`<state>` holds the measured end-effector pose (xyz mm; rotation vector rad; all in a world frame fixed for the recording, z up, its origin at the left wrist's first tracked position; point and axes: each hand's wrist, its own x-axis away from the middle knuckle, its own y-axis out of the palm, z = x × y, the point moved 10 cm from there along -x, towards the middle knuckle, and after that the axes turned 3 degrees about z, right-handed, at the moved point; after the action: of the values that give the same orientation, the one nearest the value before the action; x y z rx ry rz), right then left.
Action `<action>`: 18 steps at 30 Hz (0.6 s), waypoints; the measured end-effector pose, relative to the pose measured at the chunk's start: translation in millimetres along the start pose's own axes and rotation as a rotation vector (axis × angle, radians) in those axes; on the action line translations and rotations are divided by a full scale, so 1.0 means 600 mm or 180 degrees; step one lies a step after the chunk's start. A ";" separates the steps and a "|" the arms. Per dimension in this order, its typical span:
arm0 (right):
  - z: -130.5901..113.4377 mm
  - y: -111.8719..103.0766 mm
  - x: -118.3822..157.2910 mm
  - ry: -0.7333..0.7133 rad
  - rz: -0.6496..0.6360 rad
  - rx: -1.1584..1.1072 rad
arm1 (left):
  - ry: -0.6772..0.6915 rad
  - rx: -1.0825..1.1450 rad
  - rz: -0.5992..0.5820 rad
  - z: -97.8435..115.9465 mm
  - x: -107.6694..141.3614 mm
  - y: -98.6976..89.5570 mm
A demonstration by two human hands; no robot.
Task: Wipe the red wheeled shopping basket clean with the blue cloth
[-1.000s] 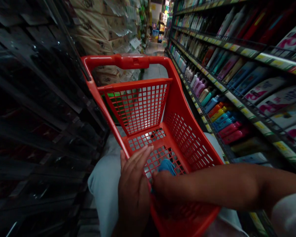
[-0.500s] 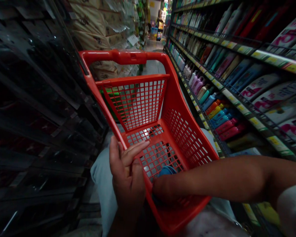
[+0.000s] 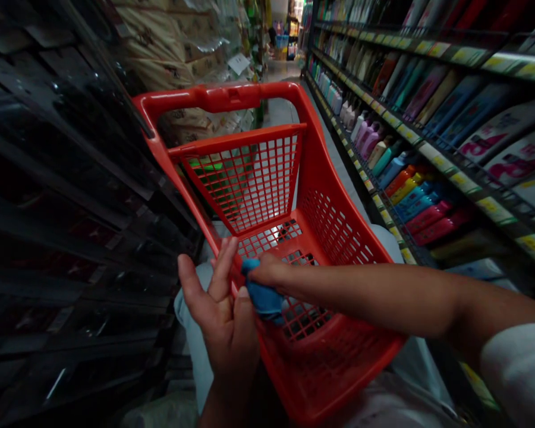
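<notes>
A red plastic shopping cart (image 3: 334,196) with lattice walls stands in front of me, its handle at the far end. Inside it, my right hand (image 3: 271,272) is closed on a crumpled blue cloth (image 3: 266,302), pressed against the inner face of the left wall near the rim. My left hand (image 3: 225,312) is at that same rim on the outer side, fingers apart and palm up, close to the cloth. Some of its fingertips are hidden behind the rim. The cart's basket holds nothing else that I can make out.
On the right, long shelves (image 3: 428,151) carry rows of coloured bottles (image 3: 412,202) behind low wire rails. Wrapped beige packs (image 3: 160,47) are stacked at the back left. Dark hanging packages (image 3: 71,196) line the near left. The aisle floor (image 3: 283,116) runs on beyond the handle.
My right hand has lifted the blue cloth from the bottom of the cart up to the left wall. My left hand has shifted slightly, its fingers spreading. The view has moved a little.
</notes>
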<state>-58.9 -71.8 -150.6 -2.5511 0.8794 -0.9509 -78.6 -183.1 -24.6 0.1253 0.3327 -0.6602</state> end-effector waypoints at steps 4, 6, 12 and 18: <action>-0.058 -0.039 0.020 -0.0178 0.0403 -0.1014 | -0.0103 0.0142 0.0028 -0.009 0.001 -0.001; -0.039 -0.028 0.064 -0.0142 0.0327 -0.1105 | -0.0128 0.0225 0.0105 -0.013 0.001 -0.002; 0.089 0.034 0.179 0.1061 -0.0747 -0.0235 | -0.0318 0.0474 0.0414 -0.030 0.005 -0.012; -0.063 -0.026 0.046 0.0225 -0.0209 -0.1149 | -0.0388 0.0446 0.0259 -0.032 0.006 -0.012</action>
<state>-60.2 -78.8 -101.7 -2.8776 1.0794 -0.9829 -85.6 -186.5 -44.0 0.2301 0.1631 -0.6075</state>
